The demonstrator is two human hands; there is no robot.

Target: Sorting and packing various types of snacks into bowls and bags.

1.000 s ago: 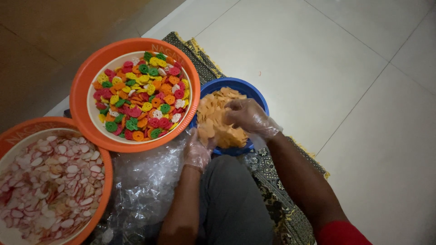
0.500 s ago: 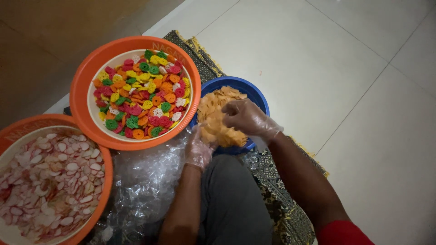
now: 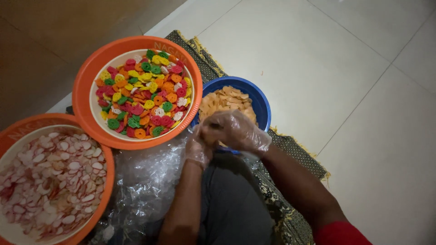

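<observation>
Your gloved right hand (image 3: 236, 131) and left hand (image 3: 198, 149) meet over the blue bowl (image 3: 261, 97) of chips (image 3: 225, 100); I cannot tell the fingers' grip.

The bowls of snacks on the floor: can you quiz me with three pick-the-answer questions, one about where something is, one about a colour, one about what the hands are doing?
1. Where is the blue bowl?
A) right of the bowl of many-coloured chips
B) left of the bowl of pink-and-white chips
C) on a chair

2. What colour are the chips in the blue bowl?
A) green
B) pale orange
C) purple

3. What are the left hand and right hand like?
A) bare
B) in clear plastic gloves, held together at the blue bowl's near edge
C) resting on the tiled floor

Answers: 1 A, it sits to that bowl's right on the mat. 2 B, the heap is pale orange. 3 B, thin clear gloves cover both.
</observation>
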